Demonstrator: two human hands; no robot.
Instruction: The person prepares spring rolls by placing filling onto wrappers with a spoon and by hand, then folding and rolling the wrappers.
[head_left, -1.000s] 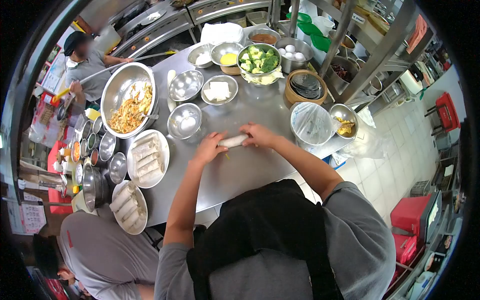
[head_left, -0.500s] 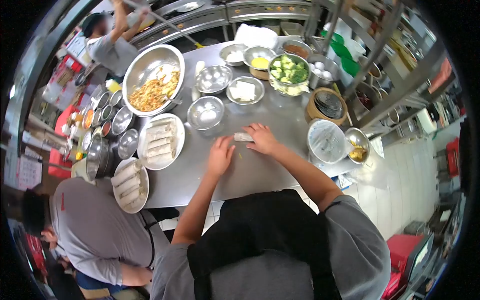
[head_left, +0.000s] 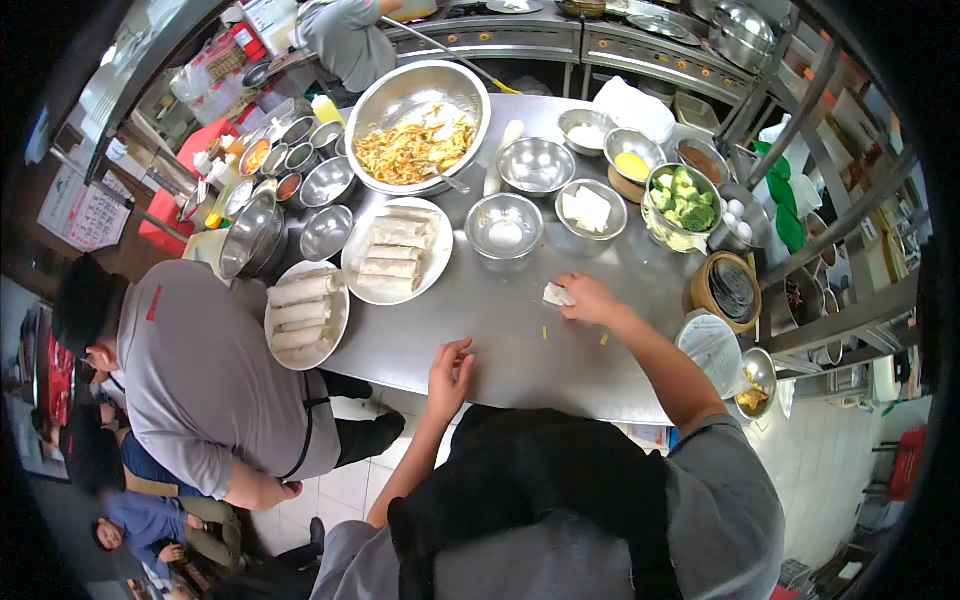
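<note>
My right hand [head_left: 590, 299] is closed around a pale wrapped spring roll [head_left: 557, 294], whose near-left end shows past the fingers; the rest is hidden under the hand. My left hand [head_left: 451, 376] is near the table's front edge with nothing in it, its fingers loosely bent and apart. To the left, a white oval plate [head_left: 436, 270] bears several spring rolls [head_left: 392, 268]. A second oval plate [head_left: 338, 330] with more rolls sits nearer the front edge.
A large steel bowl [head_left: 478, 90] of shredded filling stands at the back left. Small steel bowls [head_left: 503, 228], a bowl of broccoli [head_left: 684, 200] and a bamboo steamer [head_left: 702, 290] line the back and right. Yellow scraps [head_left: 604, 340] lie on the steel table [head_left: 500, 325]. A co-worker [head_left: 215, 360] bends at left.
My left hand has left the spring roll and drawn back toward the table's front edge. My right hand has closed on the roll. The view has turned left.
</note>
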